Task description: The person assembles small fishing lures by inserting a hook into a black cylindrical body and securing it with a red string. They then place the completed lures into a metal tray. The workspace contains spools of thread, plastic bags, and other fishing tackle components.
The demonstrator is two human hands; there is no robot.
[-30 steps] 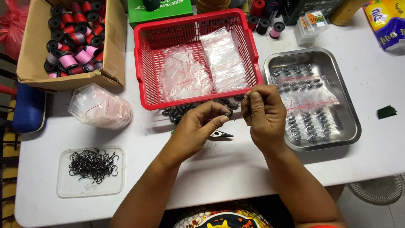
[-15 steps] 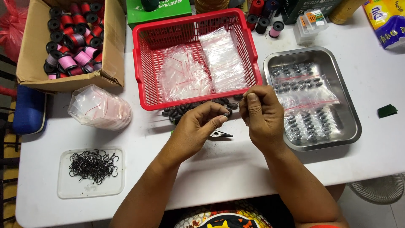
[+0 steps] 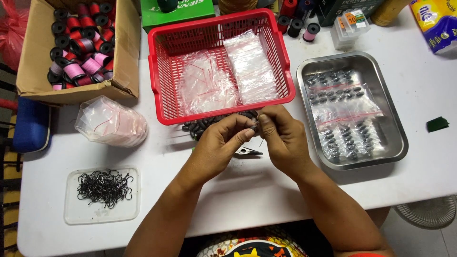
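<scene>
- My left hand (image 3: 216,145) and right hand (image 3: 281,138) meet fingertip to fingertip over the white table (image 3: 247,195), just in front of the red plastic basket (image 3: 157,90).
- Both pinch shut on one small dark piece (image 3: 255,125), too tiny to tell apart.
- A heap of small dark oval weights (image 3: 204,126) lies just beyond my knuckles, against the basket.
- Small metal pliers (image 3: 247,152) rest under my hands.
- The steel tray (image 3: 397,143) of bagged weights sits right of my right hand.
</scene>
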